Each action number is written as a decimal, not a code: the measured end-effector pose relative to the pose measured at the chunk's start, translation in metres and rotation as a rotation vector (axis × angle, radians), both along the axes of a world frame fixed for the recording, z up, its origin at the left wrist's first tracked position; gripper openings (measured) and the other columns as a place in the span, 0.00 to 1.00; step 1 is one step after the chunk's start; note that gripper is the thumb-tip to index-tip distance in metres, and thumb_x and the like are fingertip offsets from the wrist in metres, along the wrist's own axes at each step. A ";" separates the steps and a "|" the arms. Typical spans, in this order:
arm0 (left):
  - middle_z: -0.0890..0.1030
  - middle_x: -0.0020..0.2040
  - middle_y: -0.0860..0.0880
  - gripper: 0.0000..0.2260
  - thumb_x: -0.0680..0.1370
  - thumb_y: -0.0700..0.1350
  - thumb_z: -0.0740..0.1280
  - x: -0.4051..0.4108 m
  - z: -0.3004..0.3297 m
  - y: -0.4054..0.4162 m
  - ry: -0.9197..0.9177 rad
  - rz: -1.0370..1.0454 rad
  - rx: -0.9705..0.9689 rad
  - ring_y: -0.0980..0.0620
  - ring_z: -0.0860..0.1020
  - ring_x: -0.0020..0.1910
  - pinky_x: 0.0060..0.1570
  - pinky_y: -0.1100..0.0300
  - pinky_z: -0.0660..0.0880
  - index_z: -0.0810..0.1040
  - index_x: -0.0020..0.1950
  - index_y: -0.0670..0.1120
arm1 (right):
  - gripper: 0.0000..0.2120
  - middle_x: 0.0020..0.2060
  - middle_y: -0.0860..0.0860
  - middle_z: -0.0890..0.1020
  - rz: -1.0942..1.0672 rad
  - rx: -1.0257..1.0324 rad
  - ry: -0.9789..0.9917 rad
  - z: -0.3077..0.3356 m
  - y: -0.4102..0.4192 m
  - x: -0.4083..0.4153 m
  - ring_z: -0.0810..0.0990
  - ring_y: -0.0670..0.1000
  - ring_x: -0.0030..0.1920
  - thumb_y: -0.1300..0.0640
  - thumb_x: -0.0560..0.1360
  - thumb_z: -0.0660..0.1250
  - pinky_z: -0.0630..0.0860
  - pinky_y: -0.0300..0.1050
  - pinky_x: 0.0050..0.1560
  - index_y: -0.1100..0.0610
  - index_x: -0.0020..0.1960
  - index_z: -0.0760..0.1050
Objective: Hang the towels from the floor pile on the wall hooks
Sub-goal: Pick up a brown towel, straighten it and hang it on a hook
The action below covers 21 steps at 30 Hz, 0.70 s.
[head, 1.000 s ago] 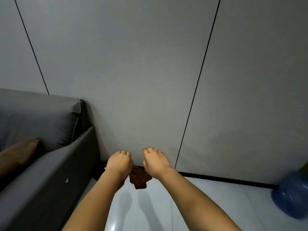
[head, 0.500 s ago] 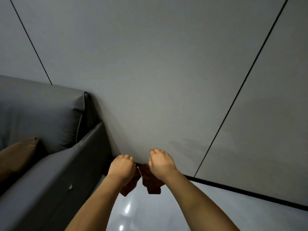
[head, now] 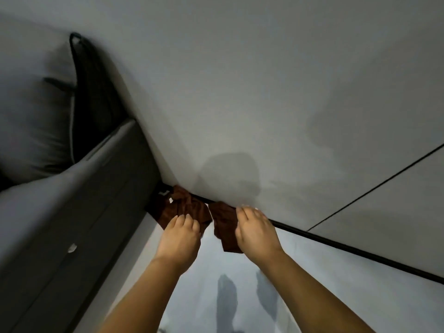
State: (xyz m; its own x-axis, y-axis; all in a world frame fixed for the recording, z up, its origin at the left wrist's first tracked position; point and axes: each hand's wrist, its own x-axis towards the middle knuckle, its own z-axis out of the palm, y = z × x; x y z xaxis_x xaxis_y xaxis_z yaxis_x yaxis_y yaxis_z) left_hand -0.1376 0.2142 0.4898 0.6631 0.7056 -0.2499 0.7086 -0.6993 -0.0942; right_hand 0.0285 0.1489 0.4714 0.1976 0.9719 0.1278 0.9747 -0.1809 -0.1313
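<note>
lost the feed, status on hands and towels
Both hands down at brown towels by wall base. Left hand, right hand: grip unclear. Sofa close left.

You're in a home living room, or maybe a lounge. A grey fabric sofa [head: 60,212] sits on your left, its end pushed close to the wall, with a plump grey cushion [head: 36,111] with dark piping against its back. The wall [head: 240,80] is plain light grey panels split by a thin dark seam [head: 374,188], with a black baseboard [head: 360,251] along the bottom. The floor [head: 216,296] is glossy pale tile, shiny enough to throw reflections. Brown towels [head: 187,210] lie heaped at the wall's foot.
</note>
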 end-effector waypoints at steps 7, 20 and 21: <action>0.79 0.59 0.38 0.29 0.62 0.51 0.79 -0.004 -0.205 0.004 0.103 -0.091 -0.185 0.41 0.78 0.59 0.61 0.51 0.71 0.80 0.59 0.40 | 0.27 0.42 0.54 0.85 -0.073 -0.128 -0.006 -0.222 -0.003 -0.010 0.85 0.52 0.41 0.56 0.48 0.83 0.79 0.44 0.44 0.59 0.46 0.83; 0.64 0.71 0.40 0.20 0.81 0.42 0.53 0.049 -0.517 0.084 0.051 -0.345 0.049 0.41 0.61 0.70 0.73 0.51 0.50 0.58 0.73 0.39 | 0.19 0.65 0.55 0.70 -0.017 -0.265 -0.061 -0.494 0.081 0.040 0.69 0.54 0.65 0.57 0.79 0.57 0.60 0.42 0.68 0.58 0.69 0.64; 0.66 0.69 0.40 0.19 0.81 0.42 0.53 0.057 -0.521 0.093 0.035 -0.358 0.066 0.42 0.63 0.68 0.72 0.52 0.52 0.61 0.72 0.39 | 0.18 0.65 0.55 0.70 -0.039 -0.233 -0.070 -0.500 0.091 0.047 0.68 0.54 0.65 0.57 0.80 0.54 0.60 0.42 0.67 0.58 0.69 0.64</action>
